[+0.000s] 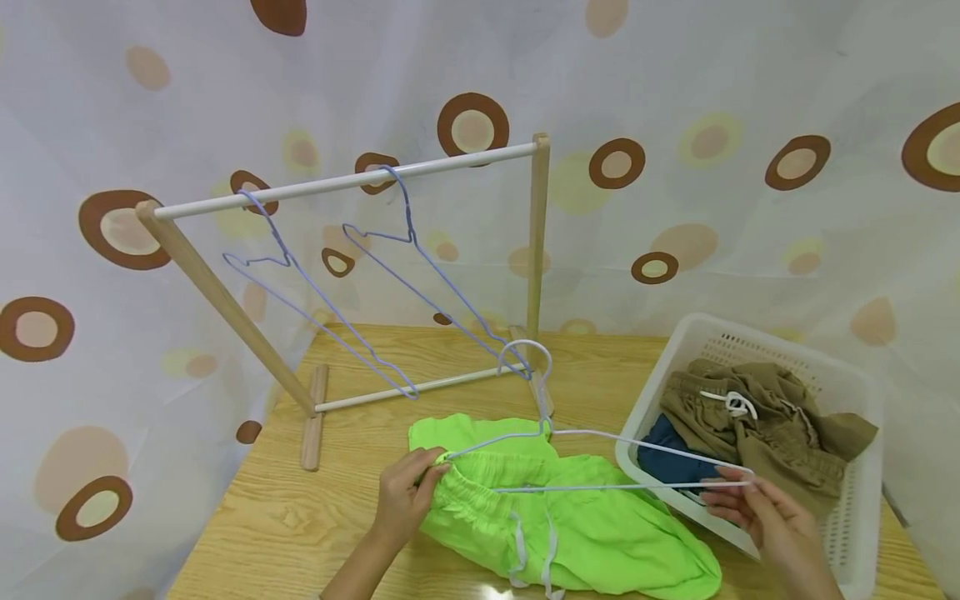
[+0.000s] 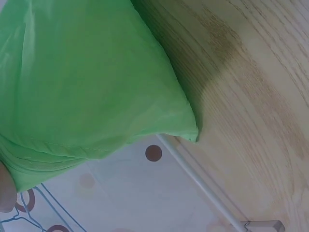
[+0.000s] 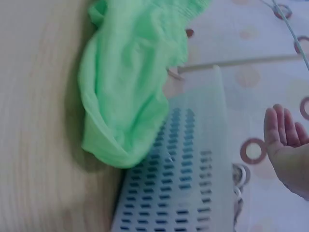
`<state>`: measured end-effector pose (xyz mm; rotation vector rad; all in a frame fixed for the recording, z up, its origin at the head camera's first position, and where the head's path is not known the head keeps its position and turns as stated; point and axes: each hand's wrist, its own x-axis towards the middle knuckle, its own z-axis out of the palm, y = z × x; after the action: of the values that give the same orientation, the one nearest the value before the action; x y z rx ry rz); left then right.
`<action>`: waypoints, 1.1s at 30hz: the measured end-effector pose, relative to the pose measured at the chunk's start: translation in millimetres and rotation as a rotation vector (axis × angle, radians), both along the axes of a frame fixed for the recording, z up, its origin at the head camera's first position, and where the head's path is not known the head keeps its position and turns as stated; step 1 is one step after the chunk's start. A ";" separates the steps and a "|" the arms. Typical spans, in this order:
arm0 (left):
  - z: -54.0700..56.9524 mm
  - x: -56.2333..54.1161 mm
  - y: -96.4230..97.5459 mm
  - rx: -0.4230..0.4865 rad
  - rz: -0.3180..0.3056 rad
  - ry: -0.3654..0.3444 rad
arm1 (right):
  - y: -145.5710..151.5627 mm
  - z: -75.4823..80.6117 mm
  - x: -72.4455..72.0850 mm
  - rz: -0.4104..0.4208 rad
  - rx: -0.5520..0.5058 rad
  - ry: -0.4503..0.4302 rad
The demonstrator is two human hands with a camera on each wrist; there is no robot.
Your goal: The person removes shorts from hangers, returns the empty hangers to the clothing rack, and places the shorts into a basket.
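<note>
Bright green drawstring shorts [image 1: 592, 525] lie bunched on the table at the front, their waistband gathered toward my left hand [image 1: 408, 492]. That hand pinches the waistband's left edge between thumb and fingers. A pale hanger [image 1: 637, 486] stands above the shorts with its hook up; its left end goes in at the waistband and is hidden there. At the hanger's right end, my right hand [image 1: 772, 517] holds the corner between thumb and fingers. In the left wrist view, green cloth [image 2: 96, 82] fills much of the picture. The right wrist view catches my right fingers [image 3: 281, 128] extended.
Left of centre stands a wooden rack with a white rail [image 1: 337, 183]; two bluish hangers [image 1: 322, 292] hang from it. A white perforated basket [image 1: 862, 500] at right contains brown drawstring shorts [image 1: 750, 433] and dark blue cloth [image 1: 671, 450]. A dotted curtain [image 1: 712, 75] hangs behind the table.
</note>
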<state>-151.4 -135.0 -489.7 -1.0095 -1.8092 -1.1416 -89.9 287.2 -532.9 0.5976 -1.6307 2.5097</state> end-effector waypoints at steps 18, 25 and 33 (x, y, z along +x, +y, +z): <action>13.7 -7.9 1.9 -0.107 -0.036 -0.131 | -0.4 45.6 13.6 0.292 -0.021 0.131; 13.8 -8.7 6.0 -0.003 -0.041 -0.198 | -1.3 37.2 21.5 0.102 -0.031 0.108; 14.0 -10.9 12.3 0.153 0.013 -0.156 | 8.5 29.4 25.4 0.124 -0.192 0.209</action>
<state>-162.3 -122.6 -475.7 -0.8388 -1.8142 -1.3607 -64.6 295.7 -503.5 0.9258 -1.3013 2.5469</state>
